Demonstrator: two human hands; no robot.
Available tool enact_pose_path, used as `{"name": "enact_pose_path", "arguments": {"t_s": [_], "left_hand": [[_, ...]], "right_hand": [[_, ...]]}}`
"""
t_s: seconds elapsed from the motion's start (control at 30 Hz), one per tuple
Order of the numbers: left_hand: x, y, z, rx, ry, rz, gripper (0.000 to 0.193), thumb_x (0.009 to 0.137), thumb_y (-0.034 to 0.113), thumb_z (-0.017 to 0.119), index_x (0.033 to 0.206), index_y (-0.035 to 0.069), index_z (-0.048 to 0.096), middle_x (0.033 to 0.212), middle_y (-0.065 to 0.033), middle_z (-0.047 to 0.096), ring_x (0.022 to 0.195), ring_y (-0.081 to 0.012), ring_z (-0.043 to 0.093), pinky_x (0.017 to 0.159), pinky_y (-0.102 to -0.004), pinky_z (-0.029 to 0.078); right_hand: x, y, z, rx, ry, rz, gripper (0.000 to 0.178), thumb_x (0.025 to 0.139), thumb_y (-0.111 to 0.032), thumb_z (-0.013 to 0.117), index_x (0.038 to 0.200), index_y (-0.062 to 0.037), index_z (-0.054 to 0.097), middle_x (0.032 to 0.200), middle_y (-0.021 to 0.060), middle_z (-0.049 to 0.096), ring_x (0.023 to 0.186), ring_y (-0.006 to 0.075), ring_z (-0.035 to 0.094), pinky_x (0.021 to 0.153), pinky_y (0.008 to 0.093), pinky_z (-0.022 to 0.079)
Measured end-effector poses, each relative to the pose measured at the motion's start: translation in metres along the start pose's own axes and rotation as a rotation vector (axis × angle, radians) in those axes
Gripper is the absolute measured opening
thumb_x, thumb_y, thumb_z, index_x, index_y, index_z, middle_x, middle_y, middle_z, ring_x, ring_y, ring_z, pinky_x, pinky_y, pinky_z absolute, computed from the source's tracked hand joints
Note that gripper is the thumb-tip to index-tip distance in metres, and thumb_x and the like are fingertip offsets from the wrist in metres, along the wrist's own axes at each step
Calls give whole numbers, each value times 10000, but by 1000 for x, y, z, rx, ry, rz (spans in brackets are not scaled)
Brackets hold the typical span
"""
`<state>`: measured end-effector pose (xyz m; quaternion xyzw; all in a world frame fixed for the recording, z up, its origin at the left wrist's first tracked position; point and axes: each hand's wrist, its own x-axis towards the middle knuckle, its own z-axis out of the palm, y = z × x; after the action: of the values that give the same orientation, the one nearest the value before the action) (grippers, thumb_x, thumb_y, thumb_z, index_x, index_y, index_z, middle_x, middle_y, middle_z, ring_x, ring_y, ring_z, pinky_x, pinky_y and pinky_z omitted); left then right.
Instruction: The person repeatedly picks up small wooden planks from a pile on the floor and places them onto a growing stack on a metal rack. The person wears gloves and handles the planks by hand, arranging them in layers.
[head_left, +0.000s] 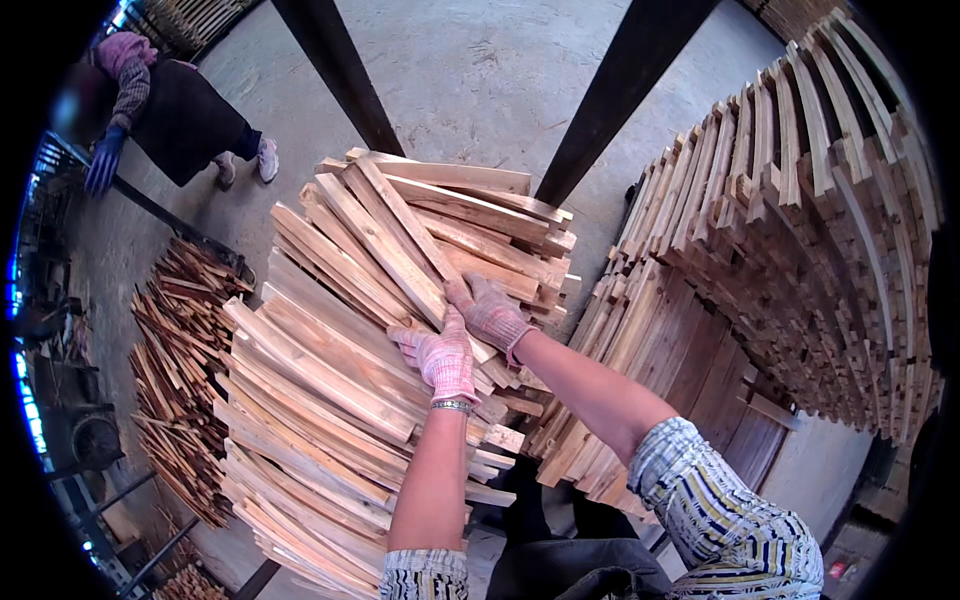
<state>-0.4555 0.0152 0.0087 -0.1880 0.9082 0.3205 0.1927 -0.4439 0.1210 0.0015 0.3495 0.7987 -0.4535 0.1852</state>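
My left hand (440, 358), in a pink knitted glove, grips the near end of a long pale wooden slat (372, 238), its thumb along one side and its fingers across the other. Just right of it, my gloved right hand (490, 312) closes around the near end of a neighbouring wooden slat (408, 222). Both slats lie side by side, slanting away to the far left on top of a big pile of wooden slats (330, 345). The palms hide the exact contact.
Neatly stacked slats (780, 170) rise high at the right, beside a lower stack of boards (660, 330). Two dark posts (625, 90) stand beyond the pile. Thin offcuts (180, 370) heap on the floor at left. A co-worker in blue gloves (105, 160) bends at far left.
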Motion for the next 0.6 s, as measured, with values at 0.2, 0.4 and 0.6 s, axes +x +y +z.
{"name": "enact_pose_path", "arguments": {"t_s": [0.2,0.4,0.6], "left_hand": [[-8,-27,2,-286,-51,11,1059,809,280,779,1528,-73,86,1541,-253,285,1379,-340,368,1153,-374,297],[-96,-68,-63,-852,-500,-110,773,813,112,732,1431,21,278,1410,-182,467,1241,-271,513,1027,-385,461],[-145,-131,-120,-1000,-938,-205,1011,828,121,714,1563,72,22,1449,-132,386,1328,-253,419,1115,-397,389]], "right_hand": [[-32,11,-6,55,-42,-98,724,978,-554,399,1475,-31,335,1360,313,521,1282,444,500,1088,451,387],[-139,52,-19,308,-213,-124,745,972,-561,458,1447,5,358,1295,260,583,1192,338,594,1047,385,432],[-162,68,2,1601,-684,262,805,910,-469,673,1499,-70,297,1413,149,472,1229,245,545,1007,399,507]]}}
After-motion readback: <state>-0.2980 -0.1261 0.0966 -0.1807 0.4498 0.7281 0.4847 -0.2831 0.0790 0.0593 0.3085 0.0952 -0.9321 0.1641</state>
